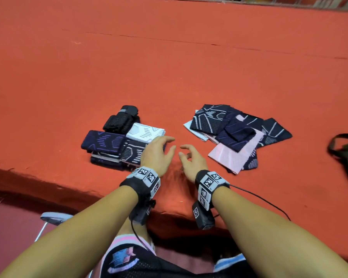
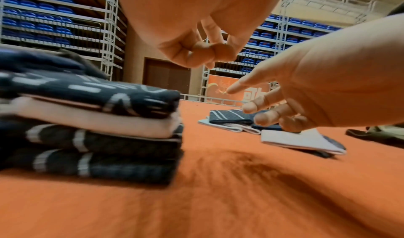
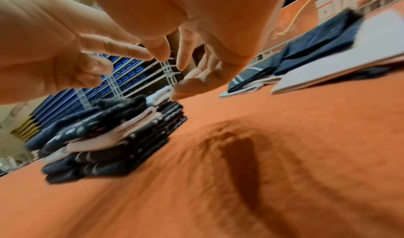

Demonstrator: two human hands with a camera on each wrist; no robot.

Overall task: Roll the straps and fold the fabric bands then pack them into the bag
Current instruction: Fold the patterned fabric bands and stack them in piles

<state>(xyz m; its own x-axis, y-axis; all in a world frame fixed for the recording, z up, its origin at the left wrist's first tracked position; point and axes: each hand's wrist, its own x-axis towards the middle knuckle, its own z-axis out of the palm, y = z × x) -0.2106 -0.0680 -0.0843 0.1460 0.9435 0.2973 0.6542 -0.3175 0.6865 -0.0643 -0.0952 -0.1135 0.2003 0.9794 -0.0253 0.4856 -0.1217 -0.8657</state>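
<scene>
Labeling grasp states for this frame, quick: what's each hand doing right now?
Left hand: open, fingers loosely curled, holding nothing, beside the folded stack.
Right hand: open, fingers relaxed, holding nothing.

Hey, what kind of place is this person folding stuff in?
Probably an indoor sports arena: rows of blue seats on white metal stands behind a railing, past a broad orange floor.

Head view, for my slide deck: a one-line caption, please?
Empty left hand and right hand hover between folded stack and loose bands.
</scene>
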